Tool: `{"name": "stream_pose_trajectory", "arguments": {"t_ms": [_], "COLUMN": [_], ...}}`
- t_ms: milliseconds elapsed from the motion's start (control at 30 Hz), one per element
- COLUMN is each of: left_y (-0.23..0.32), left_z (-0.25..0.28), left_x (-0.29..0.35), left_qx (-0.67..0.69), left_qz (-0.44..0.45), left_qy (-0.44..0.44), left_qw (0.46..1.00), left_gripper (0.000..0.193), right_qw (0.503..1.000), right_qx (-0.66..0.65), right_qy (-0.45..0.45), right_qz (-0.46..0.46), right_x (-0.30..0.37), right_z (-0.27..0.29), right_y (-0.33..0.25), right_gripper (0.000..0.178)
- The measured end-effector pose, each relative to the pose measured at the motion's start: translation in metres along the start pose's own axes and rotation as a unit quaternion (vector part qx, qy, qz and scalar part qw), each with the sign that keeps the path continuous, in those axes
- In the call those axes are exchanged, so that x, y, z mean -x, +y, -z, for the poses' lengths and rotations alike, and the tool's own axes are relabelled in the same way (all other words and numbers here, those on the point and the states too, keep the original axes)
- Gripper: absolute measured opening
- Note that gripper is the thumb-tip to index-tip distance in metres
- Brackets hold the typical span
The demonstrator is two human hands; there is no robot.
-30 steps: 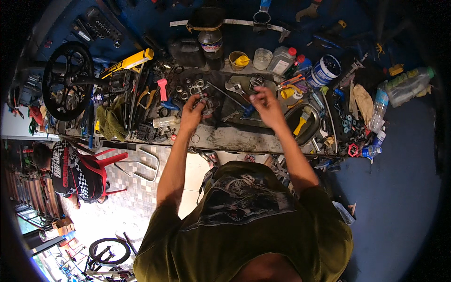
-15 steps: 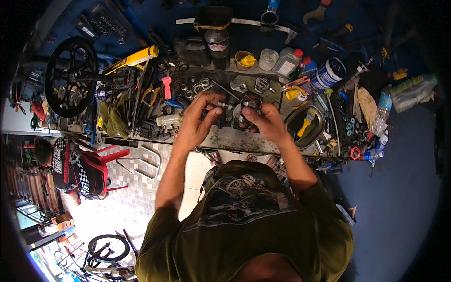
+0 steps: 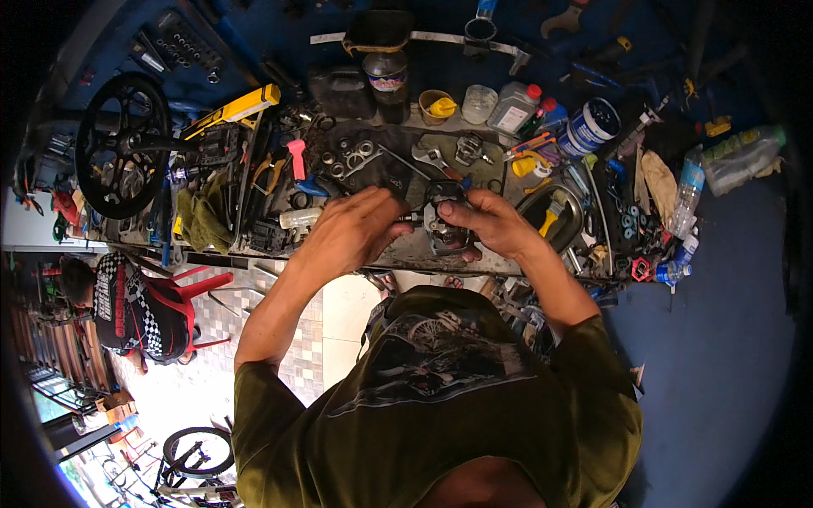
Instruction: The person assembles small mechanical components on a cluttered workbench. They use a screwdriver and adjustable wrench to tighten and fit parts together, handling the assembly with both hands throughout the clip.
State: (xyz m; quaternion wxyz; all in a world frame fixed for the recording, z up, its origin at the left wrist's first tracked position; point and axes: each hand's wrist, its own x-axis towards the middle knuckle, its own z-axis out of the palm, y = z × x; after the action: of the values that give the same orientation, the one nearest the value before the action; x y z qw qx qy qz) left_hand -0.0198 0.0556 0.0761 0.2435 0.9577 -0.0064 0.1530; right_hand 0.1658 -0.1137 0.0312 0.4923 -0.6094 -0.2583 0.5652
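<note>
Centrally, just above mid-frame, both hands worked a small metal bike part (image 3: 442,222) over the cluttered workbench (image 3: 474,256). Left hand (image 3: 356,229) was curled, fingertips pinching a thin tool or shaft that met the part. Right hand (image 3: 491,224) was clenched around the part's body. It looked rigid, fairly heavy for its size, probably greasy and slippery; best taken by the solid body, not the small levers

Both forearms come up from lower edge, elbows bent, converging at centre. Left hand (image 3: 351,229) curled, fingers closed, knuckles up, thumb side twd the right. Right hand (image 3: 489,224) curled too, fingers wrapped inward, wrist bent. Hands just beside each other, fingertips nearly meeting.
</note>
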Motion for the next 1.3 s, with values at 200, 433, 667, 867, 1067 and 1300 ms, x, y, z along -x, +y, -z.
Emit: {"name": "stream_pose_trajectory", "arguments": {"t_ms": [200,433,667,867,1067,1300], "left_y": [-0.002,-0.010,0.004,0.004,-0.012,-0.014], "left_z": [-0.012,-0.008,-0.010,-0.002,-0.022,-0.025], "left_x": [0.008,0.007,0.006,0.002,0.012,0.015], "left_qx": [0.192,0.421,0.161,0.105,0.275,0.427], "left_qz": [0.085,0.344,0.054,-0.001,0.160,0.262], "left_qy": [0.042,-0.114,0.082,0.061,0.046,-0.013], "left_qw": [0.977,0.831,0.982,0.993,0.947,0.865], "left_gripper": [0.022,0.036,0.017,0.013,0.024,0.028], "right_qw": [0.896,0.516,0.916,0.995,0.798,0.583], "right_qx": [0.350,0.619,0.302,-0.082,0.468,0.596], "right_qy": [0.038,0.206,0.067,-0.048,0.121,0.169], "right_qz": [0.270,0.555,0.254,0.031,0.359,0.526], "right_x": [0.015,0.013,0.013,0.008,0.027,0.022], "right_z": [-0.008,-0.004,-0.008,-0.002,-0.020,-0.009], "right_y": [-0.018,-0.008,-0.006,0.022,-0.014,-0.008], "right_gripper": [0.038,0.050,0.037,0.045,0.040,0.041]}}
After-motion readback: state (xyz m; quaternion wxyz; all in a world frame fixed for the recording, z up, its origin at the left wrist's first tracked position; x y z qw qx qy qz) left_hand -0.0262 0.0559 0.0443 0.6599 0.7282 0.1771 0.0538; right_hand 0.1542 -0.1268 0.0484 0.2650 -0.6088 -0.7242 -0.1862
